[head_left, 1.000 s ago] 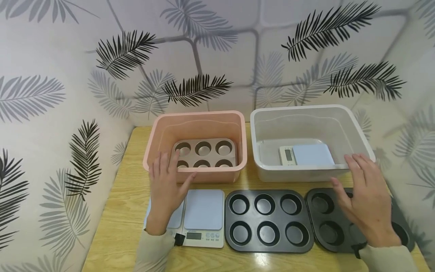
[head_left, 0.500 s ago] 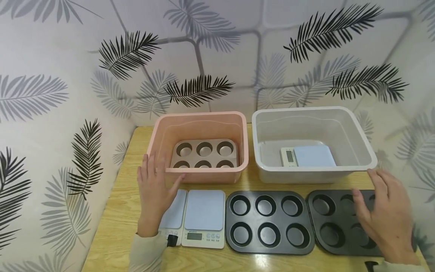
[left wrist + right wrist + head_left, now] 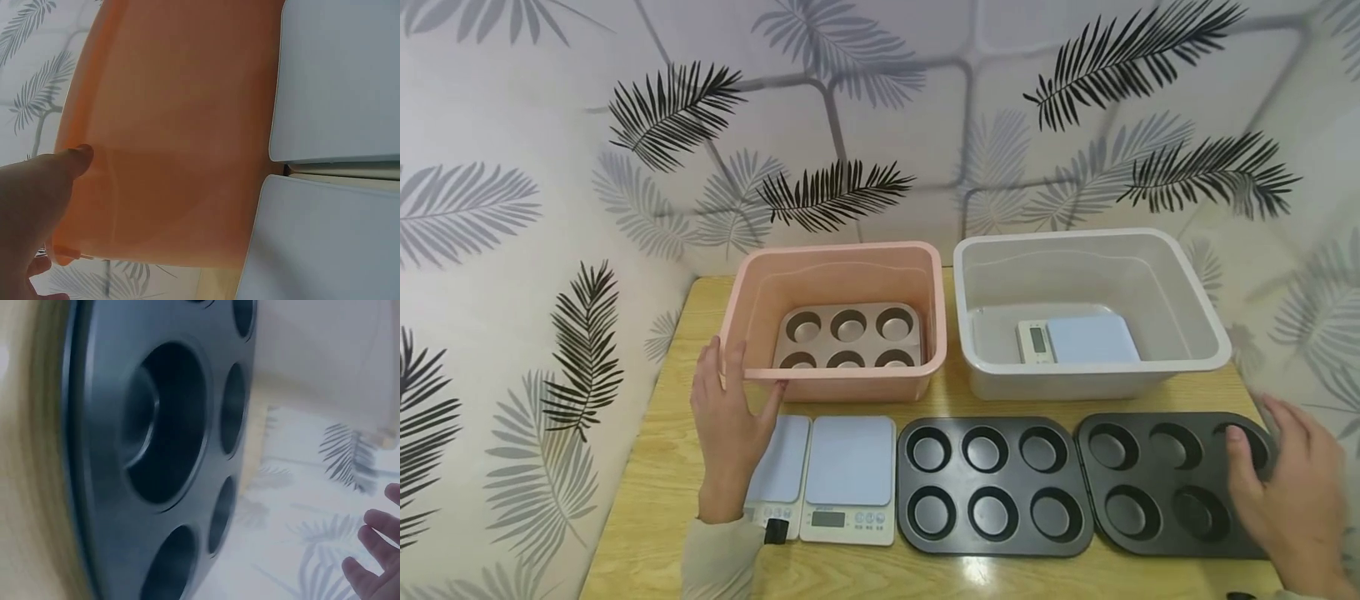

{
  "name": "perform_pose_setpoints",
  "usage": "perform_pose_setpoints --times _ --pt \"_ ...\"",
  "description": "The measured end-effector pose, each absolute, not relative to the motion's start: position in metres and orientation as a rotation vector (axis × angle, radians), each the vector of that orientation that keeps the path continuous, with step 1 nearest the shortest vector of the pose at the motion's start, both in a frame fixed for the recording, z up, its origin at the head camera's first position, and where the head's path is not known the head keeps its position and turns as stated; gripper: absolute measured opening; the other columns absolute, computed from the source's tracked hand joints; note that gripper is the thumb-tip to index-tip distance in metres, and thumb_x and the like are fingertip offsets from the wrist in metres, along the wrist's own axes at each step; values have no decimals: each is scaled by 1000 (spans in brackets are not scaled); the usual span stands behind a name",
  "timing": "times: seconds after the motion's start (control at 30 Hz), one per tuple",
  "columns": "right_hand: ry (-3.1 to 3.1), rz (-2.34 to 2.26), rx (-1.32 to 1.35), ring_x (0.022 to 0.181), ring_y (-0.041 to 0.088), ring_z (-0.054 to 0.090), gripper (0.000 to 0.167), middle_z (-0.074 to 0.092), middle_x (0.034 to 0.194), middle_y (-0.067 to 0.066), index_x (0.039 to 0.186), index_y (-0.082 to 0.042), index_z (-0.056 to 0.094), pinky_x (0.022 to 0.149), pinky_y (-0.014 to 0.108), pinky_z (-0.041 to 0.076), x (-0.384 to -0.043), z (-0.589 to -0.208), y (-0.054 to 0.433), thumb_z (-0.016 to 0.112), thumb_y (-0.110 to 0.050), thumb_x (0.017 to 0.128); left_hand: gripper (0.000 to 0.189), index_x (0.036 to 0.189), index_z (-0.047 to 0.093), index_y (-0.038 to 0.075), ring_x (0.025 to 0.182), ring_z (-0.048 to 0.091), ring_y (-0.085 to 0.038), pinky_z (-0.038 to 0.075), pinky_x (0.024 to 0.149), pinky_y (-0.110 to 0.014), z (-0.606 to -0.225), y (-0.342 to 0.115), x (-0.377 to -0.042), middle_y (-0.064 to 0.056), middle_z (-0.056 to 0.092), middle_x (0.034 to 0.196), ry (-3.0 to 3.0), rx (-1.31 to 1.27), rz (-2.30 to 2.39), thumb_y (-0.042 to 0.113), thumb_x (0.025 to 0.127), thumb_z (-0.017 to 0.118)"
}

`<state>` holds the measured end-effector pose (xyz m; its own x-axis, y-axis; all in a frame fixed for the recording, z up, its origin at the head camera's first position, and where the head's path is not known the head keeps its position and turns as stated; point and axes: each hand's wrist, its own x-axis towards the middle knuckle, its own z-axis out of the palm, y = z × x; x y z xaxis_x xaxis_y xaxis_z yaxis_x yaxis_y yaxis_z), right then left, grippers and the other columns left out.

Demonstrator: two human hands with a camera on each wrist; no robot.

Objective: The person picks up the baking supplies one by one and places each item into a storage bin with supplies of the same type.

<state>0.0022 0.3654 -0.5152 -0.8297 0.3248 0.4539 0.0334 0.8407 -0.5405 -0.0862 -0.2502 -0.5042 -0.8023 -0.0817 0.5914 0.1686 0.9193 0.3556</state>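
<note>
My left hand (image 3: 730, 417) is at the front left corner of a pink plastic bin (image 3: 850, 390), fingers extended along its left side. In the left wrist view, the thumb (image 3: 78, 159) touches the bin's outer wall just by the rim. A bronze muffin tin (image 3: 832, 325) lies inside that bin. At the far right, my right hand (image 3: 1296, 479) hovers with spread, relaxed fingers above the right end of a dark muffin tin (image 3: 1165, 487), holding nothing. The right wrist view shows this tin's cups close up, with my fingertips (image 3: 356, 575) apart from it.
A white bin (image 3: 1090, 371) with a kitchen scale (image 3: 1090, 340) inside stands right of the pink one. In front lie two kitchen scales, the right one (image 3: 850, 462) fully visible, and another dark muffin tin (image 3: 992, 429). Patterned wall cloth (image 3: 925, 125) rises behind the wooden table (image 3: 655, 500).
My right hand has moved right, away from the white bin's front rim. The left hand has shifted left along the pink bin's front to its corner.
</note>
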Motion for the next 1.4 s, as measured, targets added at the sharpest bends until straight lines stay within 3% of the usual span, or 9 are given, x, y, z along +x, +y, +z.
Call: perform_pose_setpoints --times 0.4,0.63,0.9,1.03,1.2,1.4 --pt "-2629 666 -537 146 60 40 63 47 153 41 160 4 46 123 71 31 14 -543 386 49 -35 110 77 153 54 4 145 47 -58 43 109 -79 -511 -249 -87 -36 46 160 -2417 -29 -584 30 90 88" --pt "-2706 674 -658 144 64 39 64 44 153 46 161 7 42 120 73 30 19 -554 397 47 -31 110 80 158 50 2 150 41 -59 41 116 -77 -516 -249 -87 -38 37 165 -2426 7 -691 23 91 89" --pt "-2785 682 -760 147 64 35 68 38 157 47 164 8 35 122 73 29 20 -559 404 43 -35 112 79 159 46 0 153 36 -61 45 113 -78 -520 -249 -88 -40 30 167 -2438 25 -812 14 93 87" --pt "-2821 681 -803 149 63 33 70 35 158 46 165 8 32 123 73 28 21 -563 405 41 -37 112 79 159 45 -2 150 44 -56 44 116 -75 -523 -250 -89 -38 38 161 -2419 30 -894 15 93 86" --pt "-2851 684 -854 150 63 31 72 33 159 47 165 10 29 125 72 27 23 -567 405 40 -39 113 76 157 44 -5 137 58 -50 54 106 -70 -527 -251 -91 -34 53 148 -2379 7 -1027 11 95 85" --pt "-2887 674 -911 150 63 30 74 32 158 48 166 11 24 127 70 26 22 -570 405 37 -40 114 74 154 44 -6 141 58 -50 58 101 -70 -530 -251 -92 -30 52 154 -2339 9 -1144 7 94 86"
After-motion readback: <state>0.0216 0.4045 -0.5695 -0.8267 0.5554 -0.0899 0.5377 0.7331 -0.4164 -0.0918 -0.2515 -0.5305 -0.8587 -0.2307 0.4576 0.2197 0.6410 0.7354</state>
